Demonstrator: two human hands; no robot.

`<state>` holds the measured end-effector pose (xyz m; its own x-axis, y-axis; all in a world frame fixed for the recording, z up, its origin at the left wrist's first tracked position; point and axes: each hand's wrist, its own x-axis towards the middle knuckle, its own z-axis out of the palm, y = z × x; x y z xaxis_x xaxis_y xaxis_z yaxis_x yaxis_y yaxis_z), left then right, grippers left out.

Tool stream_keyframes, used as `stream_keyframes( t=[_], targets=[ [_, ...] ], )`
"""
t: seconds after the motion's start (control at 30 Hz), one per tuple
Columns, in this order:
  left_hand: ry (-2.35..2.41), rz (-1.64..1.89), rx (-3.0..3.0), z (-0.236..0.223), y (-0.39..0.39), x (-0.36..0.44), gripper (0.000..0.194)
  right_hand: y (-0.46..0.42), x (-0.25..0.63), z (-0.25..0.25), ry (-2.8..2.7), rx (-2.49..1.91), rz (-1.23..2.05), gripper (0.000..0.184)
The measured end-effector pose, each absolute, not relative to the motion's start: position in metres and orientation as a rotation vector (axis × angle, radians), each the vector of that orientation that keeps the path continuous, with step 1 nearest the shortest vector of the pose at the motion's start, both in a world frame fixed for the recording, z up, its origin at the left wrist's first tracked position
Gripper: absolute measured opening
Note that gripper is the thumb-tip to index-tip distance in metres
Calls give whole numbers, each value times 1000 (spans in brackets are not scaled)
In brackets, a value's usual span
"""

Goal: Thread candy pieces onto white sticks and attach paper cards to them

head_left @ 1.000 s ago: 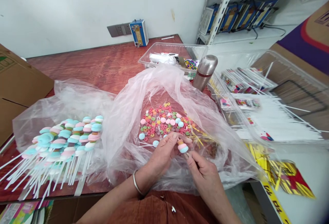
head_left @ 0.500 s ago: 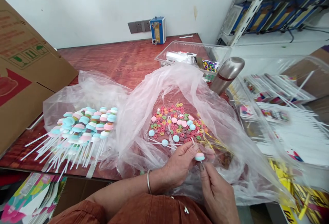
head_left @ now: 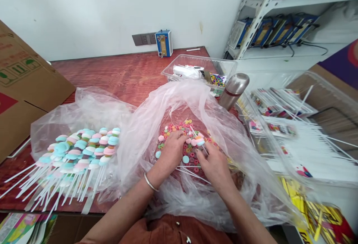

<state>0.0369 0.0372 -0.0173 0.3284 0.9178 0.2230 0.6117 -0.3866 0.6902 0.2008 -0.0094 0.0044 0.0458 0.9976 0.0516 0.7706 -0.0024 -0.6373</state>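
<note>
My right hand (head_left: 214, 160) grips a white stick with a short stack of orange, pink and blue candies (head_left: 199, 140) on it. The stick's bare tip points up and to the left, over the candy pile. Reaching into the left part of the pile is my left hand (head_left: 172, 151), fingers bent and apart, tips among the pieces. Small ring candies (head_left: 192, 158) in red, green and yellow lie on a clear plastic sheet (head_left: 140, 124), mixed with round pink and blue pieces. A blue round candy (head_left: 185, 159) and loose white sticks (head_left: 192, 173) lie between my hands.
Many candy skewers (head_left: 81, 150) are heaped on plastic at the left, beside a cardboard box (head_left: 28, 80). A steel flask (head_left: 234, 89) and a clear tray (head_left: 195, 59) stand behind the sheet. At the right, a clear bin (head_left: 268, 132) holds white sticks and printed cards.
My hands were together on the candy stick. Now the left has let go and moved up-left into the pile, while the right has raised the stick over it.
</note>
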Motion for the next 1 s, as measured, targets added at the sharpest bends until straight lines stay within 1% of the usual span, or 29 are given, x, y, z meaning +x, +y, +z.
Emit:
stream_keyframes(
  t=[0.1,0.2,0.27,0.37,0.47,0.57,0.73,0.87,0.93,1.0],
  targets=[
    [1356,680,2224,-25,52,34,24,12,189,-8,-1828,-1851,513,16],
    [1428,841,2008,-21,52,33,22,18,188,-12,-1801,-1816,524,21],
    [1406,951,1641,-14,48,34,18,15,193,-10,-1688,-1678,660,25],
    [1176,960,997,-2,40,38,24,5,199,-5,-1441,-1381,1015,30],
    [975,943,701,7,31,47,31,-4,200,-2,-1249,-1285,1248,34],
    [945,943,705,11,23,54,32,-10,198,-5,-1114,-1276,1297,36],
    [945,925,950,11,16,57,31,-13,197,-11,-1039,-1171,1251,29],
    [873,916,973,10,13,58,35,-12,196,-13,-988,-1186,1232,36],
    [902,939,970,8,12,58,34,-12,196,-11,-1016,-1244,1189,41],
    [990,955,976,6,12,58,33,-17,197,-6,-1087,-1323,1149,38]
  ],
)
